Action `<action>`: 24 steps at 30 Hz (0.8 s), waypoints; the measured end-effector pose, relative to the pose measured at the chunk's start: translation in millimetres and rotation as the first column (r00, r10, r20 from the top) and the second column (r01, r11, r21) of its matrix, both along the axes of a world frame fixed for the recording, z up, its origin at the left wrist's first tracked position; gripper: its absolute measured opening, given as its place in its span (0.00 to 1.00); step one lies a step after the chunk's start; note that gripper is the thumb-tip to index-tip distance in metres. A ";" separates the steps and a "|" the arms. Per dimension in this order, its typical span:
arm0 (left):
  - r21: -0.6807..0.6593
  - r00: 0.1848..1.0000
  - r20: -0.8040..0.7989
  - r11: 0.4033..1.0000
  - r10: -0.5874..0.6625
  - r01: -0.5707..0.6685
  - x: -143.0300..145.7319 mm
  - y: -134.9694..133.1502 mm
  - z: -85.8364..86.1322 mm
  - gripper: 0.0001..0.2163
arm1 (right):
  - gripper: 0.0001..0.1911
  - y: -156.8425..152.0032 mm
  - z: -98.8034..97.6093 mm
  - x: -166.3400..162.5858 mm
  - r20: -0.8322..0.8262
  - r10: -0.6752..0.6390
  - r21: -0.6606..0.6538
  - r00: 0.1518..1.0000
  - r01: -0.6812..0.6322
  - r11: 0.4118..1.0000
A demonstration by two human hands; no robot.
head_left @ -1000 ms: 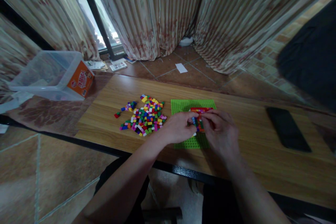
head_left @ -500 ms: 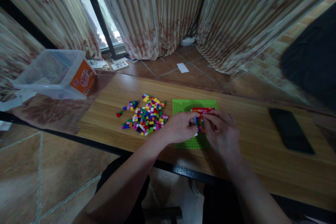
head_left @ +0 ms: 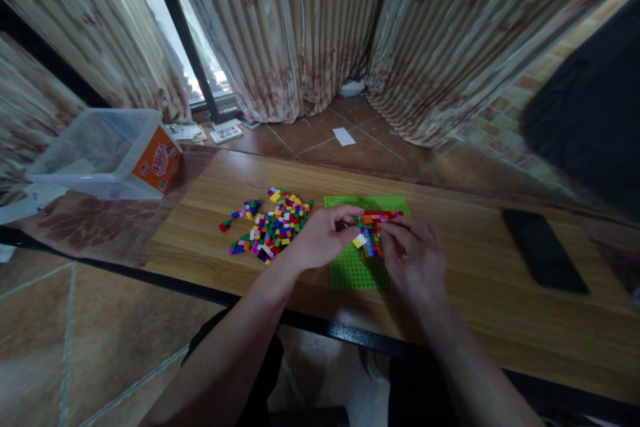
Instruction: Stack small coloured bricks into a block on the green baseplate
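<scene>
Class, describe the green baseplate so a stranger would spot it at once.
Start at the long wooden table. Near its middle, right of the loose brick pile, lies the green baseplate. It is the only flat green sheet, carrying a small multicoloured build.

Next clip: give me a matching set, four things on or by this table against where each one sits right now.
Things:
1 loose bricks
2 green baseplate
3 black phone
4 clear box

Places:
A far right on the wooden table
B under the left hand and right hand
C beyond the table's left end, on a brown patterned surface
D on the table, just left of the left hand

Pairs: 1-D, 2-B, 3-A, 4-C
</scene>
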State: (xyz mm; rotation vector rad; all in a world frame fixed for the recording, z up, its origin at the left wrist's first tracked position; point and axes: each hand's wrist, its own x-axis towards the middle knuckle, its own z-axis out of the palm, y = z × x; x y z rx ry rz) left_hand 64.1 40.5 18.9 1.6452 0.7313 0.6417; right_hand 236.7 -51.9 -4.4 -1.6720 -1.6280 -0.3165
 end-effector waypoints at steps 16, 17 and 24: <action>0.079 0.993 0.116 0.997 0.012 -0.021 9.2 -11.9 4.4 0.15 | 0.11 -4.6 13.0 -11.9 -0.240 0.093 -0.084 0.966 -0.116 0.990; 0.099 0.994 0.111 0.995 0.019 -0.030 9.7 -12.9 4.0 0.14 | 0.11 -4.9 12.9 -12.1 -0.245 0.086 -0.091 0.966 -0.111 0.990; 0.244 0.994 0.029 0.964 0.105 -0.109 13.3 -18.2 4.0 0.06 | 0.12 -4.9 9.7 -10.8 -0.191 0.032 -0.107 0.981 -0.053 0.993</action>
